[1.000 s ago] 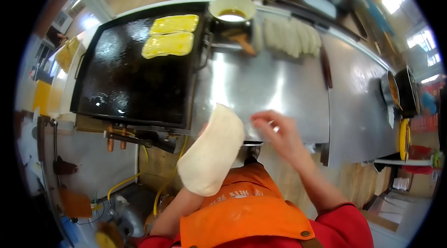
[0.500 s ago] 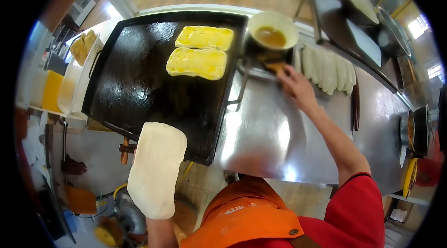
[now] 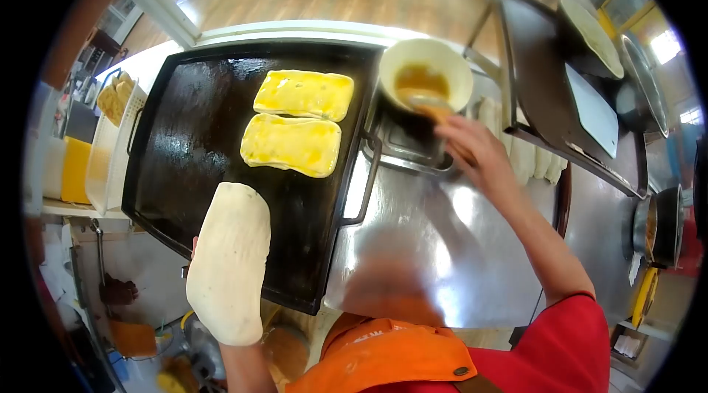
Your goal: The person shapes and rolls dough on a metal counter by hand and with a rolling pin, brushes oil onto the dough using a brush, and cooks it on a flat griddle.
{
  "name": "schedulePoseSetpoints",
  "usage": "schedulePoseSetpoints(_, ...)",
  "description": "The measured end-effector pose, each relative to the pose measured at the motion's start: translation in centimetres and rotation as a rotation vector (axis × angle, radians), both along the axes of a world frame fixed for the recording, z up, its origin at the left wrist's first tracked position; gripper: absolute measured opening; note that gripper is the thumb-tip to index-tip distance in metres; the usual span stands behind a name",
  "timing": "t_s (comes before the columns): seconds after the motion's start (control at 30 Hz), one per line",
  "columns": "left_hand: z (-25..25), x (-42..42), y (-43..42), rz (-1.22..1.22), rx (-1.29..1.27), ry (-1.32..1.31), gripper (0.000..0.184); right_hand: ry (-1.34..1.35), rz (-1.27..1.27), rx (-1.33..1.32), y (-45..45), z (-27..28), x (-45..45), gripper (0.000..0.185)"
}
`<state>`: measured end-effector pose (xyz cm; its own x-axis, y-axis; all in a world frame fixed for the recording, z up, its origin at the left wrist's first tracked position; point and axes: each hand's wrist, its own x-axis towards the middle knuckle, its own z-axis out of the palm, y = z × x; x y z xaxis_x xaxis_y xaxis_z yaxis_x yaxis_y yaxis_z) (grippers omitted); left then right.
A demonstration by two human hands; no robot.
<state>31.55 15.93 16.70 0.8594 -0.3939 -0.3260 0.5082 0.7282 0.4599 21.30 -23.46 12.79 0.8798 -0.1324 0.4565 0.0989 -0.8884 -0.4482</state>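
the dough sheet (image 3: 230, 264) lies lengthwise over my left hand (image 3: 195, 247), covering nearly all of it. only a sliver of finger shows at the sheet's left edge, and my forearm emerges below the lower end. i cannot tell whether the fingers beneath are spread or pressed together. the upper part of the sheet overlaps the near left edge of the griddle (image 3: 188, 146) in my view; the lower part extends toward me, outside that edge.

my right hand (image 3: 476, 148) is well apart from the sheet, up and to its right. its fingers are closed together, pinching the handle of a brush (image 3: 435, 110). the brush end is at the near side of the bowl (image 3: 463, 82); it is blurred, and i cannot tell whether it touches the amber liquid (image 3: 420, 82) inside.

on the griddle, between my two hands, are the far coated piece (image 3: 304, 95) and the near coated piece (image 3: 291, 145), lying flat, side by side, yellow on top.
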Motion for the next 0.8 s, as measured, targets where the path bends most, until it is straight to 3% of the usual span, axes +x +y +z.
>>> schedulePoseSetpoints(0.03, 0.5, 0.1, -0.9, 0.012, 0.004, 0.035, 0.043, 0.043, 0.016, 0.026, -1.0, -0.5, 1.1, 0.030)
schedulePoseSetpoints(0.13, -0.5, 0.0, -1.8, 0.119, 0.329, -0.223, 0.044, 0.080, 0.036, 0.074, -2.7, -1.6, 3.6, 0.026)
schedulePoseSetpoints(0.23, -1.0, 0.7, -1.8, 0.096, 0.308, -0.205, 0.044, 0.025, -0.005, 0.157, -4.1, -3.1, 5.0, 0.024)
schedulePoseSetpoints(0.33, -0.5, 1.1, -3.5, -0.061, 0.821, -0.498, 0.045, -0.089, -0.166, 0.612, -4.5, -4.9, 4.6, 0.026)
schedulePoseSetpoints(0.37, -0.2, 1.3, -4.0, -0.023, 0.746, -0.429, 0.044, -0.065, -0.292, 0.746, -4.3, -4.6, 3.7, 0.022)
schedulePoseSetpoints(0.43, 0.0, 1.6, -5.7, 0.035, 0.580, -0.294, 0.042, -0.362, -0.295, 1.278, -4.1, -6.0, 3.0, 0.023)
schedulePoseSetpoints(0.5, 0.4, 2.2, -7.7, -0.133, 0.989, -0.611, 0.039, -0.592, -0.259, 1.735, -4.3, -6.6, 2.0, 0.026)
schedulePoseSetpoints(0.53, 0.6, 2.6, -8.6, -0.215, 1.187, -0.777, 0.038, -0.604, -0.273, 1.832, -4.6, -7.1, 1.6, 0.028)
schedulePoseSetpoints(0.6, 0.6, 3.1, -10.0, -0.197, 0.893, -0.572, 0.038, -0.619, -0.292, 2.022, -4.5, -7.8, 1.1, 0.032)
schedulePoseSetpoints(0.63, 0.6, 3.4, -10.4, -0.186, 0.743, -0.466, 0.037, -0.553, -0.292, 2.088, -4.2, -7.5, 1.0, 0.032)
schedulePoseSetpoints(0.73, -1.1, 4.3, -10.2, -0.277, 0.717, -0.615, 0.039, -0.298, -0.213, 2.239, -1.3, -4.8, 1.5, 0.033)
schedulePoseSetpoints(0.77, -1.7, 4.7, -10.4, -0.312, 1.012, -0.965, 0.040, -0.184, -0.136, 2.260, 0.9, -3.3, 2.0, 0.033)
schedulePoseSetpoints(0.8, -0.7, 4.7, -11.0, -0.376, 1.232, -1.113, 0.040, -0.061, -0.056, 2.280, 3.0, -2.2, 2.8, 0.033)
